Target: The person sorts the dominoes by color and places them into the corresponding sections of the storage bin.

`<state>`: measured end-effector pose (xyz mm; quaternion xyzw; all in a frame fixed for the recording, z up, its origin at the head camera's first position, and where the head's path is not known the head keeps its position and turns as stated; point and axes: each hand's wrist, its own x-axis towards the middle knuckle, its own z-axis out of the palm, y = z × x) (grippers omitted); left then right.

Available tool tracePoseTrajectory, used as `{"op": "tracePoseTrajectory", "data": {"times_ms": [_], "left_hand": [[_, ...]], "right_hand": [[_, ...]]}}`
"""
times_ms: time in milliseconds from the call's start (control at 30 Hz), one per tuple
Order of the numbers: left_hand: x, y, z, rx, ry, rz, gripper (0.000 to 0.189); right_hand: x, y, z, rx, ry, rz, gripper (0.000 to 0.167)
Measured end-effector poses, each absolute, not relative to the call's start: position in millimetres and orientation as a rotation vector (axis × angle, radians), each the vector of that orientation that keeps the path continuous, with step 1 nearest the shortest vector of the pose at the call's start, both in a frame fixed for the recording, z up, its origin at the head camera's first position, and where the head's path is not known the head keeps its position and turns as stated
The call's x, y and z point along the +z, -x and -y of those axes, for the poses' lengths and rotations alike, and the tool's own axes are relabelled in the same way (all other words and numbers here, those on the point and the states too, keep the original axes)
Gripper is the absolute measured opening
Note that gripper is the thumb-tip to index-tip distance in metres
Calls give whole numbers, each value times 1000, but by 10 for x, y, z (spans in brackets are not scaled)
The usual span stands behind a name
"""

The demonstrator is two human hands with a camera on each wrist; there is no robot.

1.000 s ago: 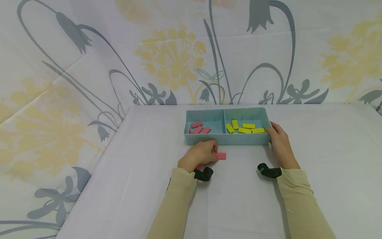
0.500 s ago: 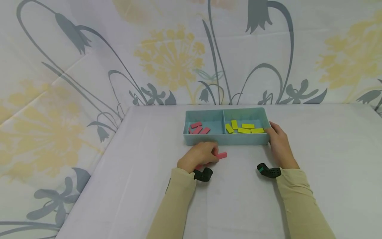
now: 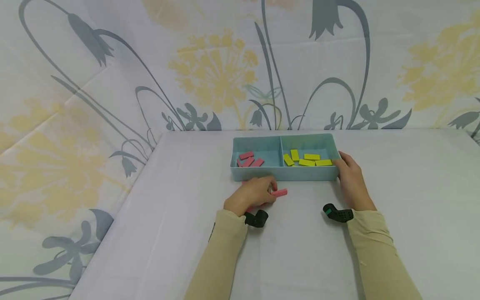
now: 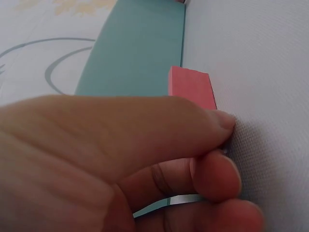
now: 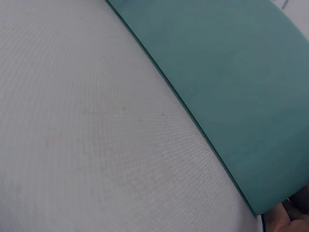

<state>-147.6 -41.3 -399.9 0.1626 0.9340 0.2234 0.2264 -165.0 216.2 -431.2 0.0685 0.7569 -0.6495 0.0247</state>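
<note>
My left hand [image 3: 253, 192] pinches a small flat pink block [image 3: 279, 193] between thumb and fingers, just in front of the teal two-compartment box [image 3: 285, 173]. In the left wrist view the pink block [image 4: 193, 88] sticks out past the thumb, low over the white cloth, with the box wall behind it. Bits of more pink show around the left hand, mostly hidden by it. At the box's right end, my right hand [image 3: 352, 183] grips the corner, thumb toward the front. The right wrist view catches only a few of its fingers [image 5: 285, 220] at the box's edge.
Several pink blocks [image 3: 247, 161] lie in the box's left compartment and several yellow blocks [image 3: 307, 163] in the right one. A white cloth [image 3: 296, 250] covers the table. Behind stands a flower-patterned curtain [image 3: 221, 75]. Black wrist cameras [image 3: 256, 218] sit on both wrists.
The pink block in the left hand has turned from lying flat to tilted, its free end rising slightly to the right. The right hand and the box stay in place.
</note>
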Motion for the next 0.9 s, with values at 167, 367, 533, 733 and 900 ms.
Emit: {"op": "tracePoseTrajectory", "data": {"times_ms": [167, 367, 533, 733, 900], "left_hand": [[-3998, 1474, 402, 623, -447, -2569, 19], [-4020, 1481, 383, 621, -462, -2584, 18], [-4040, 1482, 386, 604, -485, -2584, 16], [-4001, 1482, 407, 626, -495, -2569, 13], [-3976, 1479, 425, 654, -487, -2556, 13]], "right_hand": [[-4302, 1654, -2162, -2019, -227, -2326, 58], [-4301, 1653, -2162, -2025, -227, -2317, 58], [-4315, 1638, -2165, -2007, -219, -2323, 58], [-4307, 1632, -2175, -2002, -201, -2338, 58], [-4290, 1635, -2174, -2034, -178, -2317, 58]]}}
